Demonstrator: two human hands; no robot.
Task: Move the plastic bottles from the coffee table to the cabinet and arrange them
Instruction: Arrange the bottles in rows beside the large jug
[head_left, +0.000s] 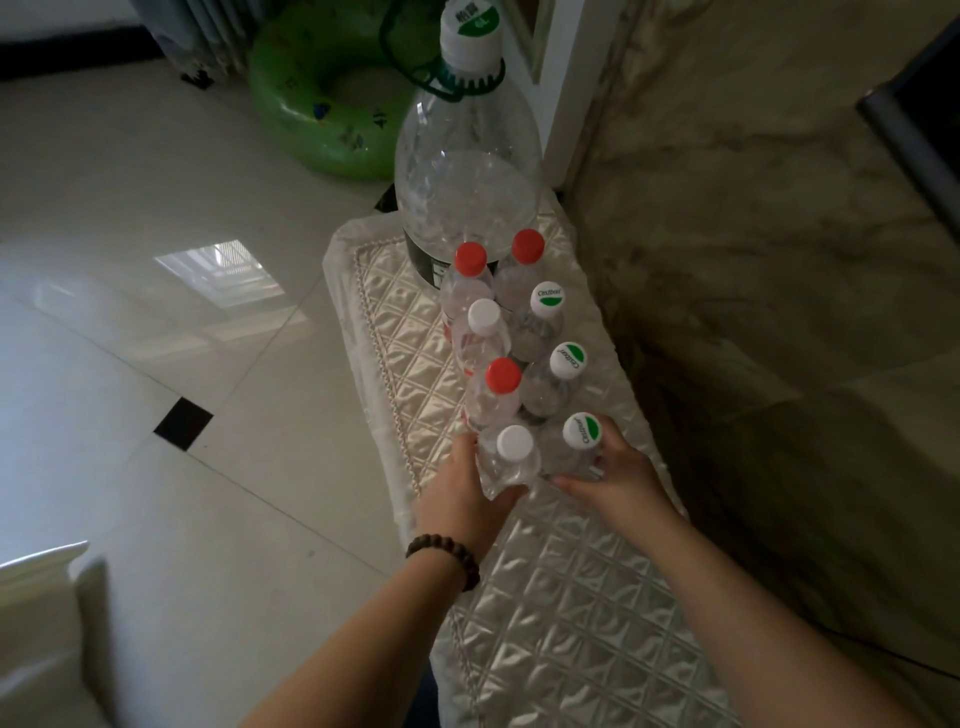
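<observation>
Several small clear plastic bottles stand in two rows on the cabinet top, which is covered by a quilted satin cloth (566, 587). Behind them rises a big clear bottle (467, 171) with a white-and-green cap. My left hand (467, 493) grips the nearest left bottle, a white-capped one (511, 460). My right hand (618, 475) grips the nearest right bottle, which has a green-and-white cap (579, 441). Red-capped bottles (496, 389) stand further up the left row, green-and-white capped ones (558, 374) up the right row.
A marble wall (753, 260) runs along the right of the cabinet. A green inflatable swim ring (317, 104) lies on the tiled floor (156, 312) behind. A pale furniture corner (47, 623) sits at the lower left. The cloth nearer me carries nothing.
</observation>
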